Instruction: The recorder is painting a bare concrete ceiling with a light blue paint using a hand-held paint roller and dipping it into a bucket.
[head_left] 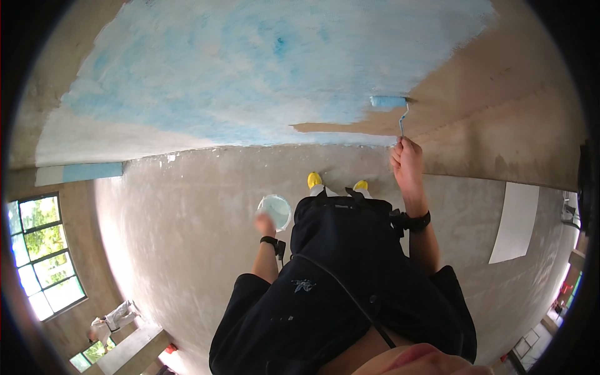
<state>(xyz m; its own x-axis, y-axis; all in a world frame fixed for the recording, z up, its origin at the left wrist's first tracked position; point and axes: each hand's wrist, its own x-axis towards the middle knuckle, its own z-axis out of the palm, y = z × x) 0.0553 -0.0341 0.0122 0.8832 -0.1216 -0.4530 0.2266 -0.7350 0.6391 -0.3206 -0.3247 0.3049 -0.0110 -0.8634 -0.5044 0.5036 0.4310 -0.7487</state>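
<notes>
My right hand point(407, 161) is closed around the handle end of a paint roller point(389, 101), whose handle is mostly hidden in the fist. The roller's light blue sleeve lies against the wall, at the border between paint and bare plaster. Pale blue and white paint point(250, 75) covers much of the wall, in uneven patches. Below the roller a bare brown strip point(356, 127) runs leftward above a thin painted band. My left hand point(265, 224) is closed at the near left edge of a white bucket point(289, 215); pale paint shows inside, and the exact grip is blurred.
Bare brown wall point(481, 94) continues at the right. My yellow-covered shoes point(314, 180) stand on the grey floor point(194, 212) near the wall's base. A white panel point(516, 222) lies at the right. Windows point(47, 256) and what looks like a light-clothed person point(115, 317) are at the far left.
</notes>
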